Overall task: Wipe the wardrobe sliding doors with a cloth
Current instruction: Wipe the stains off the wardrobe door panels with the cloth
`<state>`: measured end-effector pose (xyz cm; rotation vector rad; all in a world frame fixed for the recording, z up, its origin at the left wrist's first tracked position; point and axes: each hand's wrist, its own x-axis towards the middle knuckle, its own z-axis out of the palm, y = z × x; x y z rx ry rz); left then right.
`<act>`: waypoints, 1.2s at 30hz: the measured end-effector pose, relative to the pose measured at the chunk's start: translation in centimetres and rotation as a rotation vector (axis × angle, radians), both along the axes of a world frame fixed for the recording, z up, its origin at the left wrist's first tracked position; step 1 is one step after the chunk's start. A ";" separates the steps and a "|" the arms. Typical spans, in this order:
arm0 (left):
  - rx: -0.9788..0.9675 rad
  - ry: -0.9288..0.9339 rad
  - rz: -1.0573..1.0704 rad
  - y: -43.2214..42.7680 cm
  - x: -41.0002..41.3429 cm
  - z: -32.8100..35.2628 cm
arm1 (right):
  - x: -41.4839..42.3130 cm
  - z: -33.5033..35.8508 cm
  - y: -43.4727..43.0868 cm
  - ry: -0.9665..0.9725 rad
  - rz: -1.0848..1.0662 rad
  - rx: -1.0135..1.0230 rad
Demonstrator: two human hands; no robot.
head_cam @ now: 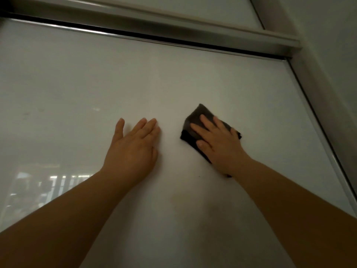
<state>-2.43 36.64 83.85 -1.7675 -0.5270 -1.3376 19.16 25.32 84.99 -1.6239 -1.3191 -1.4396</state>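
Both bare forearms enter from the lower corners, left forearm (67, 219) and right forearm (299, 200), and reach up and inward. The left hand (133, 149) lies palm-flat on the white glossy sliding door panel (96, 84). Its fingers (148, 126) are straight: three lie together, the outermost is splayed to the left, and the thumb is tucked along the right edge. It holds nothing. The right hand (220, 147) presses palm-down on a dark folded cloth (199, 117), pinning it flat to the same panel. Its fingers (206, 122) are extended, slightly apart and angled up-left, with the thumb out to the left on the cloth; they are not curled around it. The cloth's corners show beyond the fingertips and beside the wrist. The hands are near each other but not touching. A pale window reflection (48, 186) shows low left on the panel. Farther out are the brushed-metal door frame (318, 120) at right, the metal top track (154, 29) and a grey wall (328, 26).
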 end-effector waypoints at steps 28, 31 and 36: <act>-0.008 0.128 -0.110 0.9 0.5 -2.8 | -0.2 -5.6 0.0 0.024 0.025 -0.034; 0.023 0.135 -0.125 0.9 0.1 -3.2 | 2.9 -4.4 -1.8 0.094 -0.020 -0.018; 0.030 0.138 -0.128 1.4 -0.7 -3.2 | 0.8 -1.7 -0.5 0.346 -0.020 0.088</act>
